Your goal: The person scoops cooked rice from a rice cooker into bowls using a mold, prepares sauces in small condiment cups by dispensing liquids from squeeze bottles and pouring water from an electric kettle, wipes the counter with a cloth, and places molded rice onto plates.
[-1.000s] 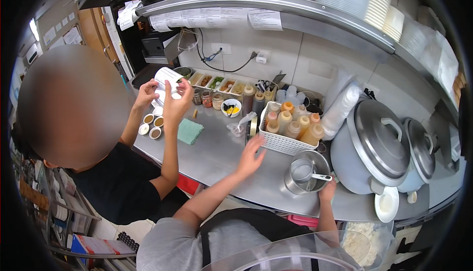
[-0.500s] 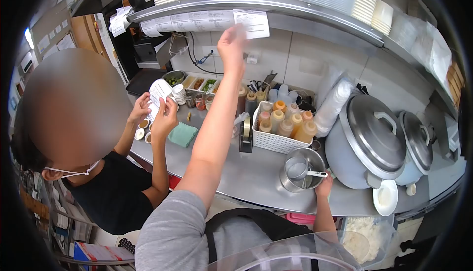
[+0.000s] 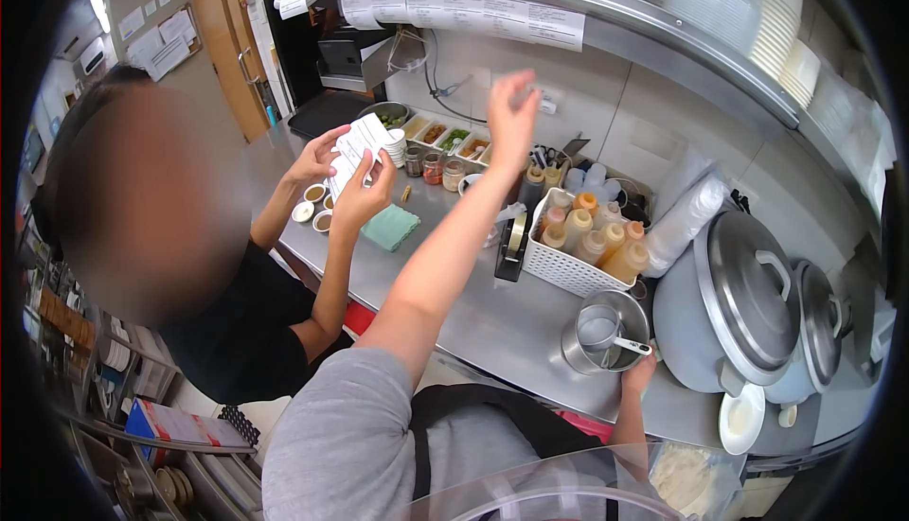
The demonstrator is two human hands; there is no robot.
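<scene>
My left hand (image 3: 512, 119) is raised over the counter, below the paper slips (image 3: 464, 17) that hang from the shelf edge; its fingertips are smeared by motion. My right hand (image 3: 639, 375) is at the right side of a metal pot (image 3: 578, 351), its fingers mostly hidden behind the rim. Inside the pot rests a metal strainer (image 3: 598, 328) with a white handle. Behind the pot stands a white basket (image 3: 578, 273) of squeeze bottles. A tape dispenser (image 3: 512, 247) is just left of the basket.
At left, a co-worker (image 3: 237, 313) in black holds paper slips (image 3: 360, 150) in both hands. A green cloth (image 3: 390, 228), sauce cups (image 3: 314, 194) and jars (image 3: 433, 169) are on the counter. Large lidded pots (image 3: 705, 303) stand at right, beside a white dish (image 3: 741, 419).
My left hand rose from the counter to the hanging slips, then came down a little. The view has shifted, and my right hand stays at the pot.
</scene>
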